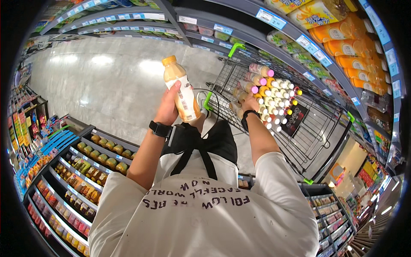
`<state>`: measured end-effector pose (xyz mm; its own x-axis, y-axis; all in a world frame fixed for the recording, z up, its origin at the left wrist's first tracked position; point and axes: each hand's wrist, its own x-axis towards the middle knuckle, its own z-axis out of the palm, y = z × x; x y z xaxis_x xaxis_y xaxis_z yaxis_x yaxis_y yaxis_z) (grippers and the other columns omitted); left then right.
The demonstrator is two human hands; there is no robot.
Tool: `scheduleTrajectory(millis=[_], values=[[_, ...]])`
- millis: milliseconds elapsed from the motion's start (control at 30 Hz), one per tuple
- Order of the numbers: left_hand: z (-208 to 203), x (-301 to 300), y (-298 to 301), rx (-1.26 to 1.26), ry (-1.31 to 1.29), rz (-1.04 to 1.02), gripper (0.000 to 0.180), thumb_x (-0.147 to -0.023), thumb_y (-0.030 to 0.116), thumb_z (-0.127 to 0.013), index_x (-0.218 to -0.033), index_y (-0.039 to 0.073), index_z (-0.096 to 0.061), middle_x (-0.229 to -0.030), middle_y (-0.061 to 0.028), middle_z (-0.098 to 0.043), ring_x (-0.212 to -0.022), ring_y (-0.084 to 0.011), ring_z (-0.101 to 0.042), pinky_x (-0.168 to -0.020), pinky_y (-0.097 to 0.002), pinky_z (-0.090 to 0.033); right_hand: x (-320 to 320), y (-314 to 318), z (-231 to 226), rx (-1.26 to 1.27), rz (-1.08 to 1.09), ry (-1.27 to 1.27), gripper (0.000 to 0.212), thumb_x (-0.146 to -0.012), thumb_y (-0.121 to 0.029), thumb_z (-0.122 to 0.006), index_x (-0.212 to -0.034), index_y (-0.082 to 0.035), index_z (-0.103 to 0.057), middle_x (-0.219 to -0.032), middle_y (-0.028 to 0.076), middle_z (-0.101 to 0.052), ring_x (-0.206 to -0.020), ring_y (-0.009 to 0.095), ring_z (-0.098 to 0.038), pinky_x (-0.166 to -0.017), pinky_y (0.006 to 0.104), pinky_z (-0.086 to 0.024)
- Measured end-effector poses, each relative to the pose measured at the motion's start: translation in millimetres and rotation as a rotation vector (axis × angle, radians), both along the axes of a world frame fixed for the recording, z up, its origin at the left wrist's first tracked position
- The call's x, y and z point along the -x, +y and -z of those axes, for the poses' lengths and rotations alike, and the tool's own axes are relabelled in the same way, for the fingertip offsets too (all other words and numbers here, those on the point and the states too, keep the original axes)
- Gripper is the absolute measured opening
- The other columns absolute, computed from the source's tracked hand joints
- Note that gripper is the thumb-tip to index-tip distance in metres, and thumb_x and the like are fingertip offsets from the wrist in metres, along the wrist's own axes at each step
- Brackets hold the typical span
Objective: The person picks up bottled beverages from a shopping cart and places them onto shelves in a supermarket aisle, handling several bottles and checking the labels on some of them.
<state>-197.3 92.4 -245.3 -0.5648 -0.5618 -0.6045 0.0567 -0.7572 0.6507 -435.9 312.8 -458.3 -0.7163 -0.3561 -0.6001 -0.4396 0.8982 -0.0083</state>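
Observation:
My left hand (169, 106) is wrapped around a plastic bottle (186, 100) with an orange cap, a cream-coloured drink and a white label. It is raised above the floor, tilted slightly with the cap away from me. My right hand (250, 103) reaches into a wire shopping cart (314, 139) and closes around a bottle (236, 108) at the near left of a cluster; its fingertips are partly hidden. Beside it stand several bottles with white caps (274, 100), bottles with pink caps (255, 81) and a few with yellow caps (299, 92).
Shelves with orange packages (349, 47) run along the cart's far right side. At the lower left, a shelf unit (81, 175) holds rows of jars and bottles. Grey tiled floor (107, 81) stretches ahead to the left. Green corner pieces (208, 101) mark the cart's rim.

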Motion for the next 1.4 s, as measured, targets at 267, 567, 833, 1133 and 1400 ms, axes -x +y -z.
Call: scheduleTrajectory(millis=[267,567,833,1133,1400], values=[[-21,5,12,0.015,0.033,0.044,0.041,-0.095,0.042,-0.058,-0.114,0.005,-0.056,-0.094,-0.0076,-0.067,-0.081,-0.016,-0.066,-0.074,-0.0321,-0.055,-5,14,-128,0.274,-0.268,0.011,0.051,-0.078,-0.036,-0.072,-0.118,-0.012,-0.05,-0.086,0.02,-0.068,-0.079,0.039,-0.066,-0.069,0.0476,-0.053],[-85,79,42,0.037,0.296,0.261,0.044,-0.094,0.036,-0.062,-0.122,0.004,-0.054,-0.101,-0.0076,-0.067,-0.087,-0.0145,-0.067,-0.075,-0.0298,-0.055,-8,75,-420,0.889,-0.133,-0.237,0.039,-0.063,-0.012,-0.082,-0.096,-0.004,-0.063,-0.086,0.003,-0.064,-0.077,0.01,-0.061,-0.067,0.0255,-0.049],[-132,119,116,0.024,0.386,0.445,0.053,-0.092,0.035,-0.065,-0.132,0.004,-0.05,-0.115,-0.0068,-0.064,-0.102,-0.0146,-0.062,-0.089,-0.0312,-0.05,28,149,-539,1.462,-0.214,-0.312,0.044,-0.058,-0.033,-0.081,-0.083,-0.002,-0.063,-0.075,0.007,-0.06,-0.066,0.016,-0.052,-0.058,0.0291,-0.038],[-184,134,179,-0.197,0.476,0.437,0.052,-0.097,0.041,-0.051,-0.133,0.004,-0.049,-0.115,-0.0109,-0.064,-0.106,-0.0244,-0.063,-0.093,-0.039,-0.052,42,187,-458,1.735,0.266,-1.234,0.047,-0.069,-0.045,-0.07,-0.083,-0.003,-0.055,-0.078,0.004,-0.05,-0.068,0.014,-0.051,-0.055,0.026,-0.042],[-203,139,234,-0.107,0.572,0.501,0.062,-0.092,0.037,-0.047,-0.139,-0.002,-0.038,-0.135,-0.0196,-0.053,-0.124,-0.0343,-0.054,-0.105,-0.0482,-0.044,47,218,-415,1.443,0.381,-1.434,0.05,-0.087,-0.047,-0.062,-0.11,-0.005,-0.05,-0.102,0.011,-0.056,-0.093,0.023,-0.062,-0.087,0.0364,-0.054]])
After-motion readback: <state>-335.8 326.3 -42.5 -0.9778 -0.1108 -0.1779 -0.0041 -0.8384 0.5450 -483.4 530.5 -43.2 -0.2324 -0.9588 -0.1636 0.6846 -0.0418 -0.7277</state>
